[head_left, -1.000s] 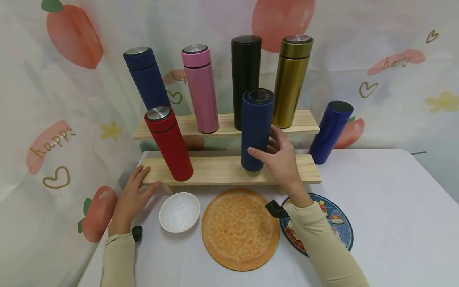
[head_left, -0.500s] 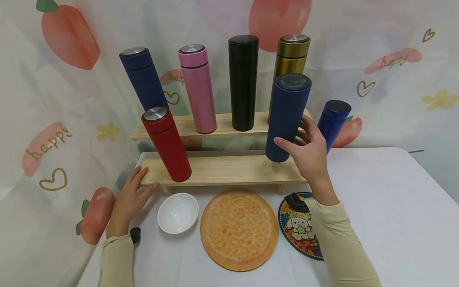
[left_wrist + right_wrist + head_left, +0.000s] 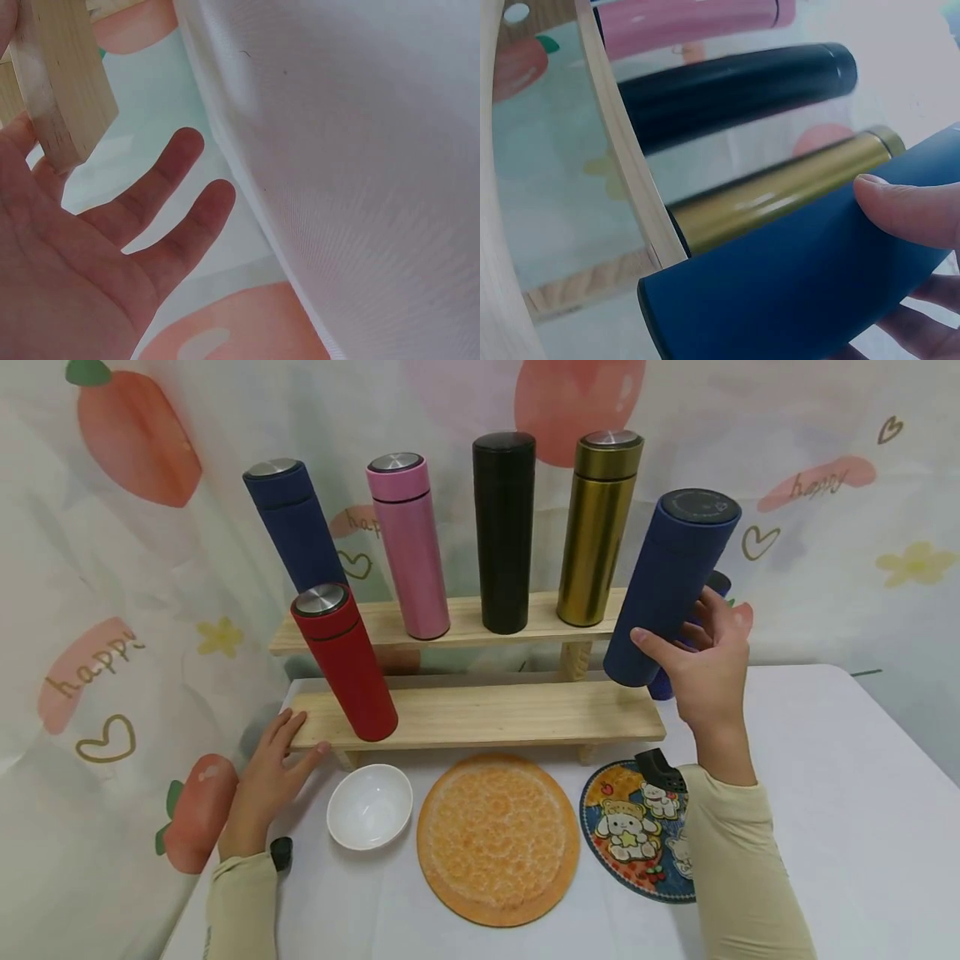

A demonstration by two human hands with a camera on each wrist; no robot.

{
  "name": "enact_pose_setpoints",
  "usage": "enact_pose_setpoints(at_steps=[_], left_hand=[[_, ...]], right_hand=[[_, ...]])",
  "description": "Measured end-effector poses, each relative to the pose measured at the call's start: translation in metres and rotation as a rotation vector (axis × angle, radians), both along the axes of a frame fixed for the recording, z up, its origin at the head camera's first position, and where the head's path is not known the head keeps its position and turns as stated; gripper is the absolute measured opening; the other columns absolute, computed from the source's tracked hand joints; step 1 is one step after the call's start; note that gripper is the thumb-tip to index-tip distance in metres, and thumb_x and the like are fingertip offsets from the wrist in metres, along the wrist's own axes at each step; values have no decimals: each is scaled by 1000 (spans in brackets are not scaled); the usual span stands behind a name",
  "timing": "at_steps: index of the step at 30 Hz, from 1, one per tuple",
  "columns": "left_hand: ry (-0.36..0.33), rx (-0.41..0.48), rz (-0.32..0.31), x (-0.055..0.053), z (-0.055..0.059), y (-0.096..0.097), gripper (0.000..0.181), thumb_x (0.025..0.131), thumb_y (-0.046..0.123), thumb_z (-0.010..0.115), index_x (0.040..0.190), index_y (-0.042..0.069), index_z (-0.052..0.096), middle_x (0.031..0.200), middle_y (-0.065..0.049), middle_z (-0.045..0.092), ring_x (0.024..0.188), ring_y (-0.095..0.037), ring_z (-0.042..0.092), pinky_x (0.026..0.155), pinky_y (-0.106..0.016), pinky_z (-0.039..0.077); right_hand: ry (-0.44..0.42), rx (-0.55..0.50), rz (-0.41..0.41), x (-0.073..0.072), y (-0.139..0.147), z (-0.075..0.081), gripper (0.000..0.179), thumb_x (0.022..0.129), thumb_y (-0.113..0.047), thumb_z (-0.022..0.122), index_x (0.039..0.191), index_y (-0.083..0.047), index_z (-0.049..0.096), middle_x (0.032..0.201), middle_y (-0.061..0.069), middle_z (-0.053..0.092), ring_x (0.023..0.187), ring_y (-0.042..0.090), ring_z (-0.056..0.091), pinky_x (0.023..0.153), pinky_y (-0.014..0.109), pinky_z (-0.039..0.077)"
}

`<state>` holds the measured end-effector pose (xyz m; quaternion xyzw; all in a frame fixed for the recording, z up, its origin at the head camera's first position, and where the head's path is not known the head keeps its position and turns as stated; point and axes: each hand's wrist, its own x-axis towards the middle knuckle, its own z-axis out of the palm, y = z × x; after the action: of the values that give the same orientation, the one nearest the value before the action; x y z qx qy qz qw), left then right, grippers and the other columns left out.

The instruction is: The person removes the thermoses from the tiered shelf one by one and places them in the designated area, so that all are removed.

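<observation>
My right hand [image 3: 712, 677] grips a matte blue thermos bottle [image 3: 671, 589] in the air, tilted, past the right end of the lower wooden shelf [image 3: 495, 714]. In the right wrist view the thumb [image 3: 907, 214] lies across the bottle, with other fingers under it. Another blue bottle [image 3: 662, 687] stands behind, mostly hidden. At the shelf's left end, my left hand [image 3: 266, 781] rests with spread fingers touching the board. The left wrist view has two straight fingers [image 3: 172, 232] clear of the wood [image 3: 67, 82]. A red bottle [image 3: 348, 664] stands on that shelf.
The upper shelf [image 3: 465, 618] carries blue [image 3: 296, 527], pink [image 3: 411, 552], black [image 3: 504, 535] and gold [image 3: 600, 535] bottles. In front lie a white bowl [image 3: 370, 807], a round pizza-like mat [image 3: 498, 839] and a patterned round mat [image 3: 637, 835].
My right hand has lifted the matte blue bottle off the lower shelf and carried it right, past the gold bottle. The left hand has stayed at the shelf end.
</observation>
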<state>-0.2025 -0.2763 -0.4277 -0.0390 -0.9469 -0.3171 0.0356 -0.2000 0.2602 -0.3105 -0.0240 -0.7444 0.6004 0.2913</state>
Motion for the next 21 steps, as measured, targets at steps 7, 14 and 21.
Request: enact_pose_setpoints(at_steps=[7, 14, 21], left_hand=[[8, 1, -5, -1, 0, -1, 86, 105, 53, 66, 168, 6, 31, 175, -20, 17, 145, -51, 43, 116, -71, 36], [13, -2, -2, 1, 2, -2, 86, 105, 54, 65, 169, 7, 31, 176, -20, 16, 147, -53, 39, 116, -73, 33], [-30, -11, 1, 1, 3, 1, 90, 104, 58, 63, 170, 8, 27, 176, -21, 13, 148, -54, 37, 115, -75, 33]], right_hand=[[-6, 28, -17, 2, 20, -2, 78, 91, -11, 86, 159, -26, 51, 150, 6, 58, 128, 23, 61, 113, 38, 48], [-53, 115, -63, 8, 47, -7, 79, 94, -11, 84, 162, -25, 47, 150, 5, 56, 121, 16, 61, 112, 34, 48], [-144, 168, -119, 15, 74, -13, 81, 96, -12, 81, 165, -26, 41, 158, 8, 51, 129, 22, 59, 114, 39, 48]])
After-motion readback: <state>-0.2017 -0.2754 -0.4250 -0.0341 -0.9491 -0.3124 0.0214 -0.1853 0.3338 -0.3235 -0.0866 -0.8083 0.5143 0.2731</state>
